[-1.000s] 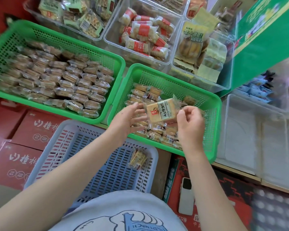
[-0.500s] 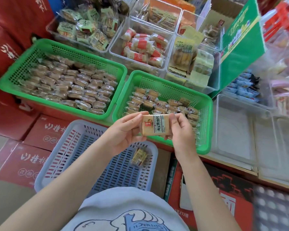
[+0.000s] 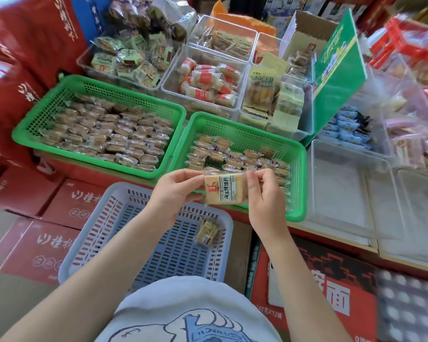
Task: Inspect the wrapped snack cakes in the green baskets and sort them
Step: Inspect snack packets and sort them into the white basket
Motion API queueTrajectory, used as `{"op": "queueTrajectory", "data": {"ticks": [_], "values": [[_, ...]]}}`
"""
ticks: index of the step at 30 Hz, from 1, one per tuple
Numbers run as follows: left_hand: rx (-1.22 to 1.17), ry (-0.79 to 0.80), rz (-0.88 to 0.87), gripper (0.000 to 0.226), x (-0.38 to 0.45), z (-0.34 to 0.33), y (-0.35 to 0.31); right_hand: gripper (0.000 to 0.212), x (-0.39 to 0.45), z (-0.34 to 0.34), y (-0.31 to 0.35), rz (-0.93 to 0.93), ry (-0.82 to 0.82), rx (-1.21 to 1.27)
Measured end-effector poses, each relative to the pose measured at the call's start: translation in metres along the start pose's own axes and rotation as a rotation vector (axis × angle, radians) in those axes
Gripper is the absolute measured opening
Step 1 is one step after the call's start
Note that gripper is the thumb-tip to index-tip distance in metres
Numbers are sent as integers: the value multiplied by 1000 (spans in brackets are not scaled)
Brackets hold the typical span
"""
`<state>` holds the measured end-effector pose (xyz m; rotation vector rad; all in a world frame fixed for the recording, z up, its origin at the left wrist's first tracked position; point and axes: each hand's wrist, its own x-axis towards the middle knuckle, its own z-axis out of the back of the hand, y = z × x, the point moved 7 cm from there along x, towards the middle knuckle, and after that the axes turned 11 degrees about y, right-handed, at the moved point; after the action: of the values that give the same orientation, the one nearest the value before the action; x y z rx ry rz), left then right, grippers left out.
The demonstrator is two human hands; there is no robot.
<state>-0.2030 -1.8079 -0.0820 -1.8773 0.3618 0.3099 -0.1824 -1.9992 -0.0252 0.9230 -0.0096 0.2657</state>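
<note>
A wrapped snack cake [image 3: 224, 188], tan with a red label and dark print, is held up flat between both hands over the near rim of the right green basket [image 3: 299, 183]. My left hand [image 3: 176, 191] pinches its left edge and my right hand [image 3: 265, 193] pinches its right edge. The right green basket holds several wrapped cakes in loose rows. The left green basket [image 3: 45, 112] is packed with rows of the same cakes. A pale blue basket [image 3: 104, 233] below holds one wrapped cake [image 3: 206, 232].
Clear plastic bins [image 3: 173, 77] of other packaged snacks stand behind the green baskets. An empty clear bin [image 3: 344, 193] sits to the right. Red cartons [image 3: 35, 243] lie at the lower left, and a green sign board [image 3: 336, 77] leans at the back right.
Both hands have drawn the cake out of the right green basket toward me and turned its printed face up. The view has tilted upward, showing more of the back shelves.
</note>
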Motion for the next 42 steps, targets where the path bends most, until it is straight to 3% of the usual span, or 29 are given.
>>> {"op": "queueTrajectory", "data": {"ticks": [8,12,15,18,22,25,28,34,39,42], "values": [[129,88,-108,8,-13,-13,-13,30,-10,6,-12,-121,-4,94],[42,211,-86,19,-20,-17,-12,23,-20,-4,-28,-372,53,569],[73,292,-81,16,-25,-19,-14,29,-27,-14,-27,-410,138,958],[51,327,-80,9,-29,-20,-14,38,-32,-22,-24,-384,220,1120],[16,344,-84,19,-32,-18,-13,32,-38,-34,-20,-382,287,1239],[-32,309,-91,22,-32,-13,-13,29,-40,-41,-18,-419,267,1296],[-42,267,-99,28,-33,-7,-14,21,-40,-45,-17,-507,142,1314],[321,137,-236,20,-42,5,-23,21,-38,-52,-20,-654,-66,1253],[605,82,-340,14,-41,13,-30,21,-36,-55,-14,-723,-111,1167],[647,41,-345,5,-37,19,-30,15,-38,-58,-18,-780,-130,1124]]}}
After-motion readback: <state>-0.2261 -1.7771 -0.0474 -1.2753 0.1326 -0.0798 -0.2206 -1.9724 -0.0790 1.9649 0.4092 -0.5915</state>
